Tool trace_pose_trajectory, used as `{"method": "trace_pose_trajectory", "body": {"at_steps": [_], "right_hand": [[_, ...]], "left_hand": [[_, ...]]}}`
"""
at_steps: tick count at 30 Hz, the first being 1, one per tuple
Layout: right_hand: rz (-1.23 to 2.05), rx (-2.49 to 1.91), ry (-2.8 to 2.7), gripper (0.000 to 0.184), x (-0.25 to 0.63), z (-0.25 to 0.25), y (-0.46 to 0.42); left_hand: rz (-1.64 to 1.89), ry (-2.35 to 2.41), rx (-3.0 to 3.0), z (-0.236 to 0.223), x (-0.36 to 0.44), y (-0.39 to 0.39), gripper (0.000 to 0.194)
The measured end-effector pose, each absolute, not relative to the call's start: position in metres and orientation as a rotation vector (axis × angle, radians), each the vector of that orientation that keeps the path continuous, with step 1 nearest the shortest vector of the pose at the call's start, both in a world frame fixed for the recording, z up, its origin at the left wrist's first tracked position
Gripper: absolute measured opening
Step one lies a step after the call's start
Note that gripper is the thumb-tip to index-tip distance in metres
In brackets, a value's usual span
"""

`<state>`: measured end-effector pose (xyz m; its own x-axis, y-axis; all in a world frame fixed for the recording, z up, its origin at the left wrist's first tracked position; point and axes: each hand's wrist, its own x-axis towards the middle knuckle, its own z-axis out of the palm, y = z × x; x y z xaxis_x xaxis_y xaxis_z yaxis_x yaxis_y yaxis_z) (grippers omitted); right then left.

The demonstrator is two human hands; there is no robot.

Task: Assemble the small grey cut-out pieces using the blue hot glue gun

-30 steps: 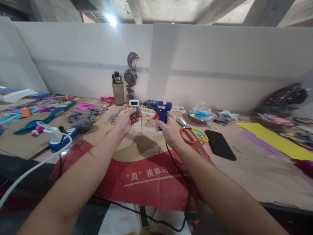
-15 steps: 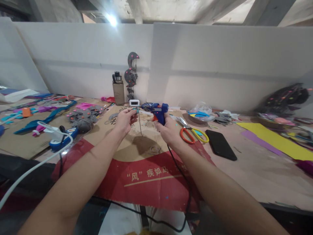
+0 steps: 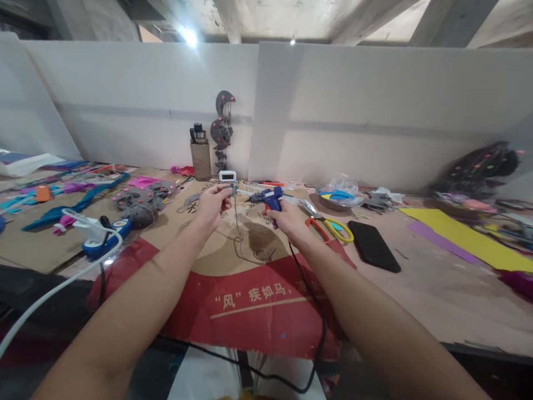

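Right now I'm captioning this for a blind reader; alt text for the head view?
Right hand holds a blue glue gun; left hand pinches a small teal piece with string hanging. Scissors and phone lie at right.

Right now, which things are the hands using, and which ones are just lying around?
In use:
- blue glue gun, in the right hand
- small teal piece, pinched in the left hand
- grey cord, hanging below the left hand
- printed cardboard, apparently the work surface

Just lying or standing about:
- scissors
- black phone
- water bottle
- yellow sheet
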<state>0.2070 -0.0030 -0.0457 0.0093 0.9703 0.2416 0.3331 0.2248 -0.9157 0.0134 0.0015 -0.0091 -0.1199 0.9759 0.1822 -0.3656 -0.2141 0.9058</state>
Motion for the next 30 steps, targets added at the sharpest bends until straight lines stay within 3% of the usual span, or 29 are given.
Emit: {"method": "trace_pose_trajectory", "body": {"at_steps": [3,6,10,15,20,24,30], "right_hand": [[0.772,-1.478,-1.650,0.014,0.211,-0.052,0.000],[0.412,-1.553,-1.771,0.023,0.215,-0.054,-0.003],[0.074,-1.465,-1.714,0.020,0.213,-0.040,-0.015],[0.568,-1.080,-1.595,0.021,0.186,-0.021,-0.035],[0.996,-0.924,-1.380,0.035,0.163,-0.028,-0.040],[1.109,-0.881,-1.275,0.035,0.161,-0.030,-0.038],[1.088,-0.869,-1.254,0.020,0.170,-0.024,-0.038]], "left_hand": [[1.568,0.898,1.097,-0.012,0.014,0.003,0.023],[1.583,0.936,1.160,-0.015,0.015,0.004,0.022],[1.590,0.970,1.281,-0.016,0.019,0.002,0.018],[1.561,1.078,1.500,-0.014,0.029,-0.010,0.012],[1.634,1.172,1.721,-0.009,0.039,-0.024,0.011],[1.613,1.159,1.752,-0.008,0.044,-0.030,0.017],[1.563,1.165,1.830,-0.012,0.046,-0.030,0.005]]}}
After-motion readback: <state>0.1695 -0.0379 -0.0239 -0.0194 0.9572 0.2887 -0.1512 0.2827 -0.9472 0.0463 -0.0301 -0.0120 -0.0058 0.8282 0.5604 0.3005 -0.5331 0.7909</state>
